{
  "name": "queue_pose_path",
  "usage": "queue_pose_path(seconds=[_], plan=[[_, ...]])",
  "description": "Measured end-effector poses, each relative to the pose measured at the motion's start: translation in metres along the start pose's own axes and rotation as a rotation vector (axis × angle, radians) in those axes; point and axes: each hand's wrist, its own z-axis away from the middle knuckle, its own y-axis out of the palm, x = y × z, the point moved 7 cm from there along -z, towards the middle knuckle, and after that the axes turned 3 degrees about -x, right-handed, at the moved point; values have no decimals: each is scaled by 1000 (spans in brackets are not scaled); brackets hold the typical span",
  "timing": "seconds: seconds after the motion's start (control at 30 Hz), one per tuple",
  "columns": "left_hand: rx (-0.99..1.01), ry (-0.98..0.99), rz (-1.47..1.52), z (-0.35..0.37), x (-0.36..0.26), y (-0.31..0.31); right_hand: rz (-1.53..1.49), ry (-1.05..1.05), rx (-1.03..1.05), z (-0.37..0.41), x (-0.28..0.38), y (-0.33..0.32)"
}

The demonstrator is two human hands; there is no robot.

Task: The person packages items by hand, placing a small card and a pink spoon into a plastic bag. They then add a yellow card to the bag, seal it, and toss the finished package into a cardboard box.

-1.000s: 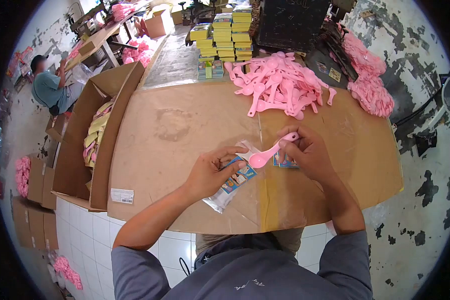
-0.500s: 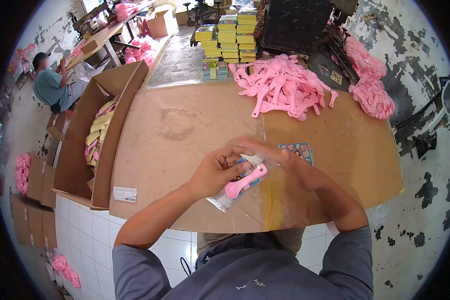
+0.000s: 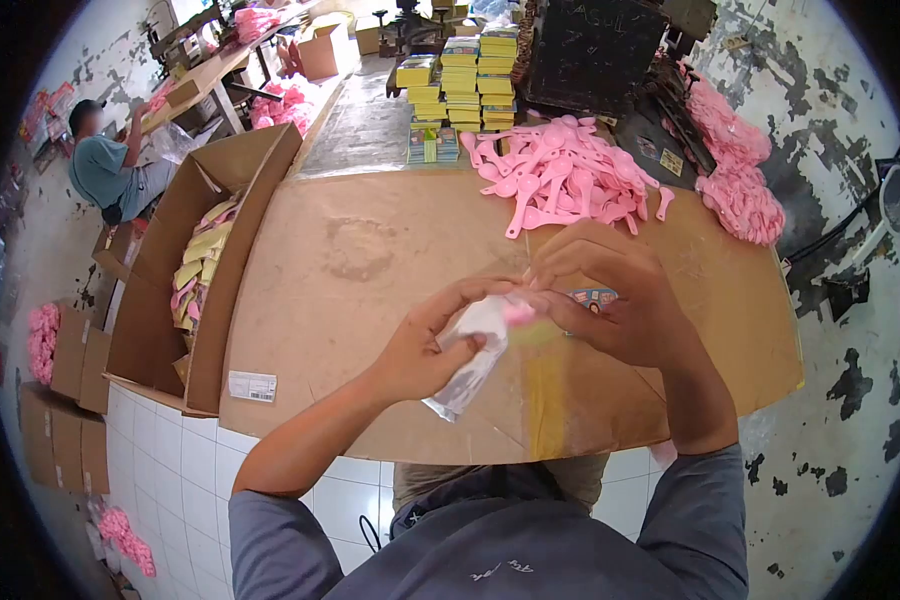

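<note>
My left hand (image 3: 425, 340) holds a clear and white plastic bag (image 3: 467, 358) between thumb and fingers over the cardboard-covered table. At the upper end of the bag, my right hand (image 3: 610, 295) is closed with its fingertips pinched together. A blurred pink item (image 3: 518, 310) shows at the bag's mouth between the hands, with a pale yellow blur under it. Behind my right hand lies a blue printed card stack (image 3: 592, 298), partly covered. A heap of pink plastic spoons (image 3: 560, 175) lies farther back on the table.
Stacks of yellow-edged cards (image 3: 460, 85) stand at the back. To the left is a long open carton (image 3: 255, 230) of packed pieces. A person (image 3: 105, 165) sits at a bench at far left. Pink bundles (image 3: 740, 190) hang at the right.
The pink spoon that lay across the bag is now blurred at its mouth. My right hand has come in beside the left, and the bag is lifted and more upright.
</note>
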Motion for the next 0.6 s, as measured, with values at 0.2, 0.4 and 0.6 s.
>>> queue_pose_path(seconds=[0.2,0.4,0.6], plan=[[3,27,-134,2,-19,11,-3,293,24,8,-12,11],[-84,-24,-75,0,-19,7,-104,337,-9,15,-20,22],[-164,-76,-20,1,-11,0,157,38,-279,15,-19,16]])
